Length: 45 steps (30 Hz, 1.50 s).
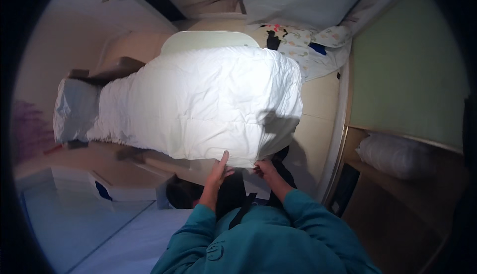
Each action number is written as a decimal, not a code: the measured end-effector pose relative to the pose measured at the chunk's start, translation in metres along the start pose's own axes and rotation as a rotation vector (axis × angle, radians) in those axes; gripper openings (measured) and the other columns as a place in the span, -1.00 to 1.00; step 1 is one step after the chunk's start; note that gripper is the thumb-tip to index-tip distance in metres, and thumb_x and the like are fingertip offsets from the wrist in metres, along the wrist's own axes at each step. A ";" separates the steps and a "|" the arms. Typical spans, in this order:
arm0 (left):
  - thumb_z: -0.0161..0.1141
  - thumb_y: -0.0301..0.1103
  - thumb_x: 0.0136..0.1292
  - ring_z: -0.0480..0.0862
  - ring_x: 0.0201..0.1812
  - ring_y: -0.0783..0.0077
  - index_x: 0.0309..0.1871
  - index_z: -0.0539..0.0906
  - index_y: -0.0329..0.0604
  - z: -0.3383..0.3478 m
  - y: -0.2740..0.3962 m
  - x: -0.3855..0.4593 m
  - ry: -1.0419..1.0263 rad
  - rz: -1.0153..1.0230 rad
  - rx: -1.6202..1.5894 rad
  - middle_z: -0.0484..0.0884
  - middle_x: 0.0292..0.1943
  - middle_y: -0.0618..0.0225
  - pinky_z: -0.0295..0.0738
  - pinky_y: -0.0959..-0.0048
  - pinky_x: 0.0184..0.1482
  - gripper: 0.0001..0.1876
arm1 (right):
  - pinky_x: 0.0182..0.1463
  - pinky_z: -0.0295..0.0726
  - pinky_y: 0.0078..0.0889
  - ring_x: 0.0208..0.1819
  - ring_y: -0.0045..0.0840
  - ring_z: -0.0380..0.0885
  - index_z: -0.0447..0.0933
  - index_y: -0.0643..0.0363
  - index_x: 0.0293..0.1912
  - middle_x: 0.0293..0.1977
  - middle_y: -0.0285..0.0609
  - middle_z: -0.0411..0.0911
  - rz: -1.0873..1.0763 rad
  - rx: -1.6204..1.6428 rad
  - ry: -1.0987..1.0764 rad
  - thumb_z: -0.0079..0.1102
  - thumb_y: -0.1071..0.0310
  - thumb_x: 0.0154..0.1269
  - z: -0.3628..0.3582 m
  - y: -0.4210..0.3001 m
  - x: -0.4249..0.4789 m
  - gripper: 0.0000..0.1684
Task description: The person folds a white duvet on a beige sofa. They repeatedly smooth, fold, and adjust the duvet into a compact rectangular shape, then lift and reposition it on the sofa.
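Note:
A white quilt lies spread, lightly wrinkled, over a bed, its near edge reaching my hands. My left hand is at that edge, thumb on top and fingers underneath, pinching the cloth. To its right, my right hand grips the quilt's near corner between thumb and fingers. A white pillow lies at the far left end of the bed. Behind the quilt rises a pale rounded board. A shadow falls across the quilt's right part.
Patterned bedding with dark and blue cloth items lies on the floor at the back right. A clear-wrapped bundle sits on a shelf at the right. Cabinet-like furniture stands at the left, and a green panel at the right.

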<state>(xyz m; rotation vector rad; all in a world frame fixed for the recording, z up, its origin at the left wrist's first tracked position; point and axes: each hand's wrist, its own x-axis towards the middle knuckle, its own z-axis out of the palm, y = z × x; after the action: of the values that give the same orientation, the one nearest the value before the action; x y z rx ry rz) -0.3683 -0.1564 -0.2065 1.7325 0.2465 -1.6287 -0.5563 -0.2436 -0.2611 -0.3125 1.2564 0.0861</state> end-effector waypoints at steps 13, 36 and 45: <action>0.36 -0.38 0.05 0.63 -0.25 0.29 0.15 0.40 -0.10 0.041 -0.053 0.039 0.232 0.298 -0.353 0.60 -0.10 0.25 0.52 0.37 -0.39 -0.44 | -0.29 0.54 -0.20 -0.37 -0.20 0.57 0.47 0.22 -0.23 -0.35 -0.06 0.60 -0.906 -1.397 0.368 0.06 0.27 0.20 -0.026 -0.063 -0.018 -0.78; 0.31 -0.34 0.07 0.49 0.05 0.21 0.14 0.31 -0.28 0.115 -0.051 0.044 1.029 0.225 -0.835 0.46 0.05 0.12 0.42 0.26 0.06 -0.41 | 0.22 0.19 -0.05 0.24 -0.18 0.19 0.32 0.00 0.19 0.20 -0.08 0.24 -1.548 -1.761 -0.092 0.27 0.27 0.01 -0.027 -0.288 0.004 -0.31; 0.37 -0.14 0.06 0.35 0.25 0.23 0.35 0.16 -0.23 0.110 0.001 0.019 0.795 0.440 -1.040 0.33 0.24 0.12 0.28 0.29 0.23 -0.15 | 0.21 0.27 -0.12 0.17 -0.10 0.28 0.18 0.23 0.24 0.13 0.08 0.31 -1.560 -1.591 -0.126 0.41 0.18 -0.11 0.055 -0.419 0.016 -0.06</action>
<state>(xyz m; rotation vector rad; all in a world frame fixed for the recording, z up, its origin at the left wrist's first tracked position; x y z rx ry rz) -0.4507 -0.2311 -0.2153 1.3273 0.8367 -0.2700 -0.4027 -0.6297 -0.1841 -2.4793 0.2632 -0.2653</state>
